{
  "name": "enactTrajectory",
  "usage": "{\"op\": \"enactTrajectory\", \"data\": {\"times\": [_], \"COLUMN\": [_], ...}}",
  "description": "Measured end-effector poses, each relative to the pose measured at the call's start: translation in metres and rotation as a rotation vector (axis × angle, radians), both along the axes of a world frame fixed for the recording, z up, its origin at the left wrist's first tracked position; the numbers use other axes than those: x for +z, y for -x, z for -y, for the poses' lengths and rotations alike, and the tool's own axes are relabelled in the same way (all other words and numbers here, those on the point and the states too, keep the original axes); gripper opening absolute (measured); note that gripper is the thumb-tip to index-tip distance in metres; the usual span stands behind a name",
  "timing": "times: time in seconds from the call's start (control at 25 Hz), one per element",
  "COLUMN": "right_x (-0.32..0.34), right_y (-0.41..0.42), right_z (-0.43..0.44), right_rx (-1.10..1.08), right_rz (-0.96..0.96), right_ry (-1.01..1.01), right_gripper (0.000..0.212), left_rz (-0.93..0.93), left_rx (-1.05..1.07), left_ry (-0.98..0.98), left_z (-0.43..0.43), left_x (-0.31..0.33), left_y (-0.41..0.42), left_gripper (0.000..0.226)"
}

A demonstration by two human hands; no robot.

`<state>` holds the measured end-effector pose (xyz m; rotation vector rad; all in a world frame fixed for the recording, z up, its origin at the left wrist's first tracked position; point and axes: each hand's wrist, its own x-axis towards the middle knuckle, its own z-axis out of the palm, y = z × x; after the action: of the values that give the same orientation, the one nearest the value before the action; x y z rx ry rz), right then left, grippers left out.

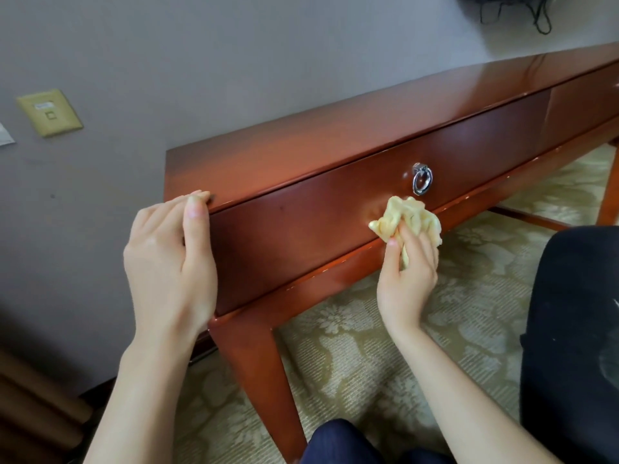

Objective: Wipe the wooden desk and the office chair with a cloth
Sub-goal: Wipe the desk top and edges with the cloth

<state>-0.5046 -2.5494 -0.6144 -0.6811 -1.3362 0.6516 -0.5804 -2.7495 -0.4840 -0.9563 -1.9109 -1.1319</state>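
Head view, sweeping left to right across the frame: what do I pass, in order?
Wall plate → left hand gripping the wooden desk at its edge → right hand holding the yellow cloth → black office chair.

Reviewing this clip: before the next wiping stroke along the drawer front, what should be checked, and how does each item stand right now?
1. Cloth held securely by the right hand: ok, bunched in curled fingers.
2. Cloth in contact with the drawer front: ok, pressed near its lower edge.
3. Left hand steadying the wooden desk: ok, fingers hooked over the top's corner edge.
4. Ring pull clear of the stroke: not ok, it hangs just above and to the right of the cloth.
5. Office chair already wiped: cannot tell; neither hand touches it.
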Motion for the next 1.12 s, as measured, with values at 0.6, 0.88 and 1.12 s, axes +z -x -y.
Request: {"op": "enactTrajectory", "data": {"times": [0.6,0.88,1.12], "right_x": [-0.008,-0.047,-0.053], "right_y": [0.048,0.029,0.009], "right_z": [0.141,0.054,-0.002], "right_rx": [0.312,0.208,0.111], "right_rz": [0.125,0.285,0.233], "right_ry": [-0.661,-1.103,-0.766], "right_gripper": [0.022,0.015,0.023], "left_rz": [0.024,0.005,-0.022], "left_rx": [-0.004,-0.007,-0.035], "left_ry": [-0.113,-0.149,-0.177], "left_z": [-0.004,-0.004,-0.008], "left_x": [-0.005,-0.008,-0.01], "left_y": [0.002,0.005,0.006], "left_gripper": [0.059,0.054,0.05]}}
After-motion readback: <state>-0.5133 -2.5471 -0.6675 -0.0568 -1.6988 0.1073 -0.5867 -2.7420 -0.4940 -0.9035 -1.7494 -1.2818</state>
